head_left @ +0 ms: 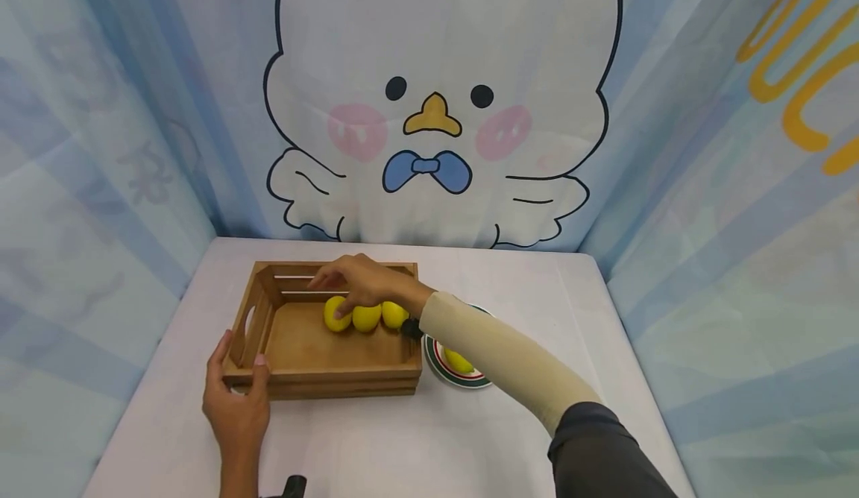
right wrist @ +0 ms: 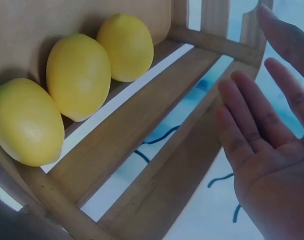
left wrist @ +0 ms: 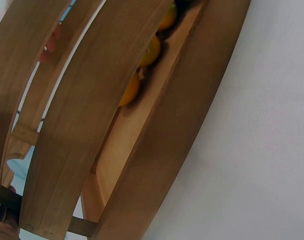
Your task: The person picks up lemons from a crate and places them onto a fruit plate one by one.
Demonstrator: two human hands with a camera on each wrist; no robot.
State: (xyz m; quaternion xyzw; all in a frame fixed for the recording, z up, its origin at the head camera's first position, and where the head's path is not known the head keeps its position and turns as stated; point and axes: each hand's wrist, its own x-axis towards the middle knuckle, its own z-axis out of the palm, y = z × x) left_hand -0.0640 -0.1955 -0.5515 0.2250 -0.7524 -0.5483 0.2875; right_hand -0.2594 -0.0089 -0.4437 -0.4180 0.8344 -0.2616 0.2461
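Observation:
A slatted wooden crate [head_left: 322,382] stands on the left half of the table. Three yellow lemons [head_left: 366,319] lie in a row inside it, toward its right end; the right wrist view shows these lemons [right wrist: 78,75] close up along the slatted wall. My left hand [head_left: 236,401] grips the crate's front left corner, thumb at the front rim and fingers along the left side. Over the crate, above the lemons, is my right hand [head_left: 365,278], holding nothing. Its fingers [right wrist: 251,107] are extended, apart from the lemons in the right wrist view.
Right of the crate, partly under my right forearm, a plate [head_left: 439,367] with a green and red rim bears a yellow lemon [head_left: 458,361]. A white cloth covers the table [head_left: 537,289]. Printed curtains [head_left: 429,207] enclose the back and both sides.

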